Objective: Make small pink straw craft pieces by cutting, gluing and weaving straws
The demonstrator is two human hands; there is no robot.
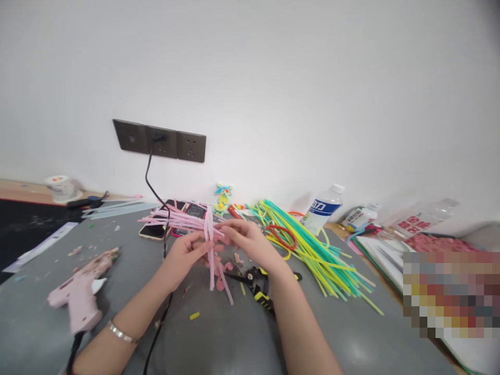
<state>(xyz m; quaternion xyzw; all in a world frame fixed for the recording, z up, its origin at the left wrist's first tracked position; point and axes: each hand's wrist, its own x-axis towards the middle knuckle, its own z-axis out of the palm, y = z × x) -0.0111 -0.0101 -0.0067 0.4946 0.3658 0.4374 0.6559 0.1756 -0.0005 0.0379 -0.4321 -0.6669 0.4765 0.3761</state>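
Both hands are closed on pink pipe cleaners (179,219) above the table's middle. My left hand (189,252) pinches the strands from the left, where several cross upright over the flat-lying bundle. From the right, the fingers of my right hand (246,240) close on the bundle's end. Two strands hang below the hands. Curled pink pieces (221,278) lie under the fingers. Beside my right wrist is a black and yellow pair of wire cutters (255,281), partly hidden by the forearm.
A pink glue gun (80,299) lies at left, and a black cord (147,177) runs from the wall socket (158,140) across the table. Green and yellow pipe cleaners (312,250), red-handled scissors (287,237) and a bottle (322,208) stand at right. Phones (154,230) lie behind the bundle.
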